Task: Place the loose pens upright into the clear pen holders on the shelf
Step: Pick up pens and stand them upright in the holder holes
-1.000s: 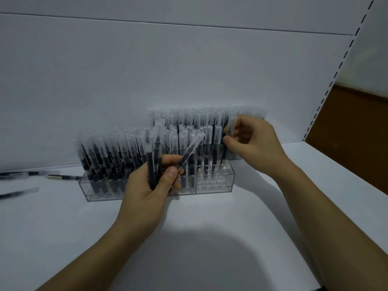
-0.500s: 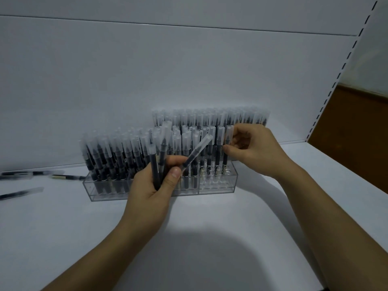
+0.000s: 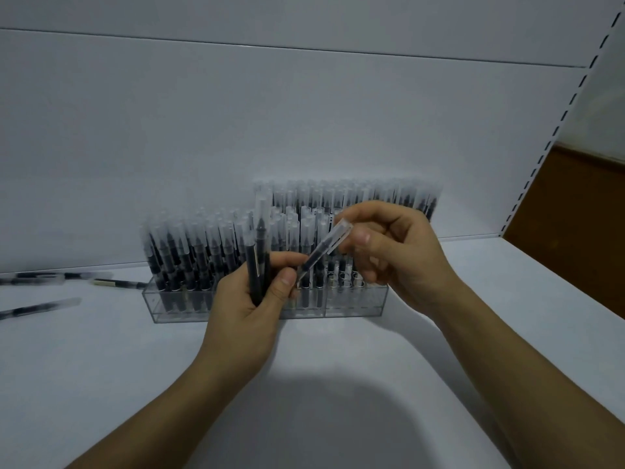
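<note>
Gripping small bundle of black-barrelled pens w/ frosted clear caps upright in left hand, centre frame, fingers & thumb curled round the barrels. Pinching cap end of one slanted black pen w/ right hand, just right of centre, while pinning its lower end under left thumb; prob. passing it across for slotting.

Progress, judging approx.: getting well on. Noting long clear plastic pen holder behind the hands, mid-frame, packed w/ upright pens on its left part, showing some vacant slots at right end. Noting rear holder's row of capped pens above it, looking full. Leaving to do: bundle in hand, plus loose pens lying flat at left edge of frame, at least three, poss. more out of view.

Working on plain white shelf, matt, dimly lit, w/ shadow pooling bottom centre. Backing onto white panel wall w/ horiz. seam near top. Noting slotted white upright slanting down upper right, & brown surface beyond it, material hard to tell.
</note>
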A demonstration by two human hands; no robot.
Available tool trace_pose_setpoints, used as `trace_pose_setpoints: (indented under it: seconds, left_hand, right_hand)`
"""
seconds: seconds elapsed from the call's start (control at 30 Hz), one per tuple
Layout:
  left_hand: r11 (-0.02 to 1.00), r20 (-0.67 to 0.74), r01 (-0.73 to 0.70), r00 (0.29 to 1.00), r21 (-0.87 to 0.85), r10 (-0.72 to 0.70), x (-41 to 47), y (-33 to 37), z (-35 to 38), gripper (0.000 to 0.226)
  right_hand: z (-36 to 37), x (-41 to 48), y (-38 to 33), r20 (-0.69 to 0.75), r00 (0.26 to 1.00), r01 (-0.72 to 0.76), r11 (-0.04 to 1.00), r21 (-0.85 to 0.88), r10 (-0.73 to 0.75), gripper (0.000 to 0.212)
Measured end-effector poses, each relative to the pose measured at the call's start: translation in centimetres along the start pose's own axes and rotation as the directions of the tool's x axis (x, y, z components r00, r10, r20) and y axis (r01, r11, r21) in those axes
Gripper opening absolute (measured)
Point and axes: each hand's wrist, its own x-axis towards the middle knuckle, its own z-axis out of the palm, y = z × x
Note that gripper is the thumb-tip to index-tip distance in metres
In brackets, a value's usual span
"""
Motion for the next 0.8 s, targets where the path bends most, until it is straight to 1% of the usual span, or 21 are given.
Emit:
trace_pose_setpoints:
  seconds: [0.03, 0.07, 0.13, 0.23, 0.27, 0.33, 0.4, 0.43, 0.47, 0.53, 0.57, 0.63, 0.67, 0.73, 0.8]
  left_hand:
    - [1.0, -0.005, 0.0, 1.0, 0.0, 0.0, 0.0, 0.0, 0.0, 0.02]
    - [1.0, -0.009, -0.003, 1.0, 0.002, 0.003, 0.1, 0.0, 0.0, 0.019]
    - [1.0, -0.009, -0.006, 1.0, 0.017, 0.006, 0.0, -0.2, 0.1, 0.019]
    - [0.999, 0.032, -0.008, 0.999, 0.039, 0.007, 0.0, 0.0, 0.2, 0.022]
    - [0.999, 0.048, -0.014, 0.999, 0.052, 0.011, 0.0, 0.0, 0.1, 0.023]
    - [0.997, 0.047, -0.001, 0.999, 0.08, -0.003, 0.1, 0.2, 0.0, 0.027]
    - [0.991, 0.022, 0.025, 0.999, 0.13, -0.028, 0.2, -0.1, -0.3, 0.03]
    - [0.987, 0.029, 0.032, 0.999, 0.157, -0.037, 0.2, -0.4, -0.5, 0.033]
    - [0.985, 0.044, 0.037, 0.998, 0.168, -0.045, 0.3, -0.5, -0.7, 0.036]
    - [0.987, 0.071, 0.059, 0.995, 0.149, -0.07, 0.2, -0.4, -0.7, 0.038]
    - [0.991, 0.091, 0.071, 0.993, 0.117, -0.082, 0.2, -0.1, -0.6, 0.035]
    - [0.995, 0.147, 0.102, 0.984, -0.005, -0.1, 0.0, 0.4, -0.3, 0.019]
    - [0.991, 0.17, 0.12, 0.98, -0.066, -0.107, -0.1, 0.6, -0.3, 0.017]
    - [0.982, 0.19, 0.121, 0.977, -0.147, -0.092, -0.2, 0.8, -0.4, 0.023]
    - [0.979, 0.196, 0.099, 0.979, -0.179, -0.063, 0.0, 1.0, -0.6, 0.022]
  right_hand:
    - [-0.1, 0.1, -0.1, 0.021, 1.0, 0.005, 1.0, 0.012, -0.005, 0.029]
    - [-0.2, 0.1, -0.2, 0.033, 0.999, 0.007, 1.0, 0.011, -0.007, 0.029]
    - [0.0, 0.1, -0.3, 0.03, 1.0, 0.0, 1.0, -0.027, 0.001, 0.021]
    - [0.6, 0.0, -0.1, -0.006, 1.0, 0.003, 0.996, -0.094, -0.003, 0.017]
    - [0.7, 0.1, -0.1, -0.015, 1.0, 0.019, 0.997, -0.081, -0.02, 0.015]
    - [0.4, 0.3, -0.1, -0.047, 0.997, 0.06, 0.998, 0.0, -0.06, 0.01]
    - [-0.2, 0.5, -0.5, -0.117, 0.989, 0.106, 0.988, 0.113, -0.093, 0.008]
    - [-0.6, 0.6, -0.7, -0.165, 0.98, 0.132, 0.981, 0.145, -0.108, 0.01]
    - [-0.9, 0.7, -0.9, -0.21, 0.969, 0.16, 0.977, 0.14, -0.129, 0.012]
    - [-1.4, 0.8, -0.9, -0.285, 0.94, 0.202, 0.979, 0.033, -0.184, 0.012]
    - [-1.5, 0.8, -0.8, -0.315, 0.925, 0.211, 0.977, -0.033, -0.21, 0.01]
    - [-1.5, 0.7, -0.5, -0.367, 0.894, 0.214, 0.965, -0.151, -0.256, 0.009]
    - [-1.5, 0.6, -0.4, -0.388, 0.875, 0.214, 0.951, -0.224, -0.288, 0.011]
    - [-1.3, 0.5, -0.1, -0.399, 0.842, 0.206, 0.9, -0.383, -0.363, 0.018]
    - [-1.2, 0.5, 0.1, -0.389, 0.829, 0.19, 0.858, -0.478, -0.401, 0.022]
